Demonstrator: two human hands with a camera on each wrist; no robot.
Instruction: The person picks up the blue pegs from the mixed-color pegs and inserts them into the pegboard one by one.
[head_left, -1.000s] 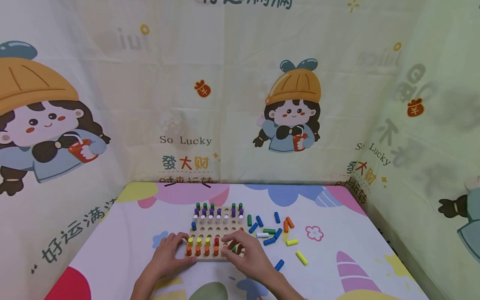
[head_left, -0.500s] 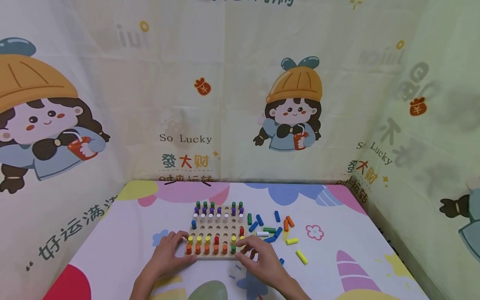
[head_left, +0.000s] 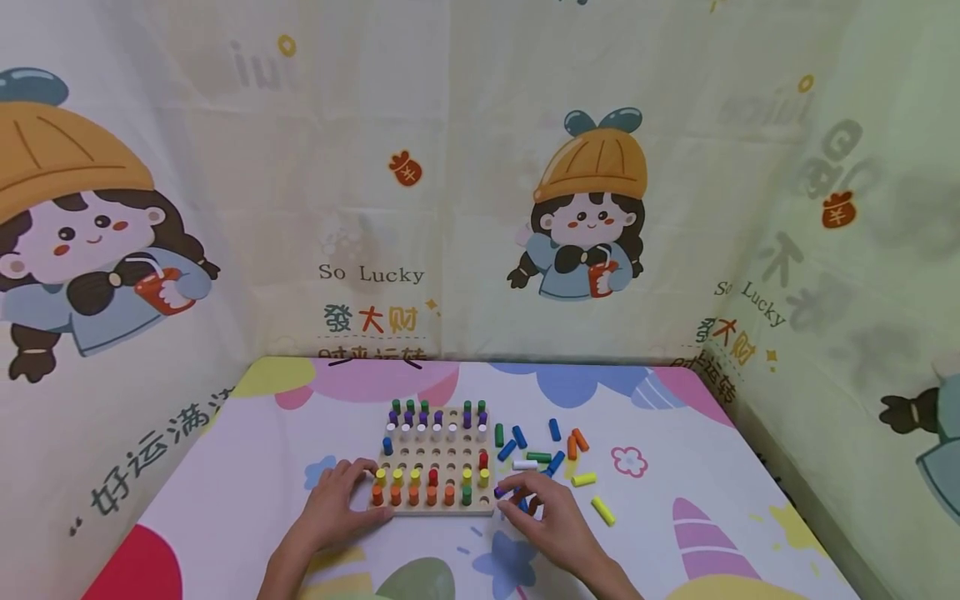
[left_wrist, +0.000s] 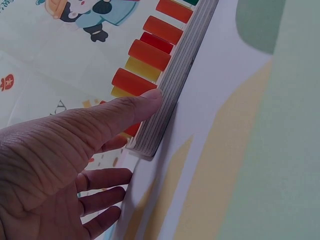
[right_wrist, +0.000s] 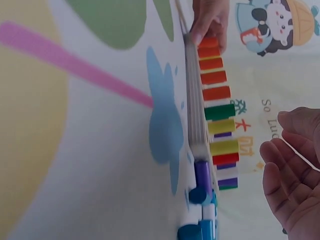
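A wooden pegboard (head_left: 435, 513) bears rows of coloured pegs, with several bare holes among them. My left hand (head_left: 333, 504) grips its near left corner; in the left wrist view the thumb (left_wrist: 150, 97) lies on the front edge beside the orange pegs (left_wrist: 150, 54). Off the board's right side, my right hand (head_left: 558, 517) hovers with loosely bent fingers and holds nothing. Close to those fingertips in the head view is a purple peg (head_left: 498, 492). The right wrist view shows that purple peg (right_wrist: 203, 175) lying at the board's end, apart from the right hand (right_wrist: 295, 175).
Loose pegs lie scattered right of the board: blue (head_left: 555, 430), green (head_left: 538, 457), white (head_left: 525, 465), orange (head_left: 579, 440) and yellow (head_left: 603, 511). My right hand partly covers some blue ones. A printed cloth (head_left: 675, 450) covers the table, and patterned curtains (head_left: 472, 250) enclose it.
My right hand has moved right, from over the front-row pegs to beside the board, uncovering an orange, a green and two yellow pegs. The left hand stays at its corner.
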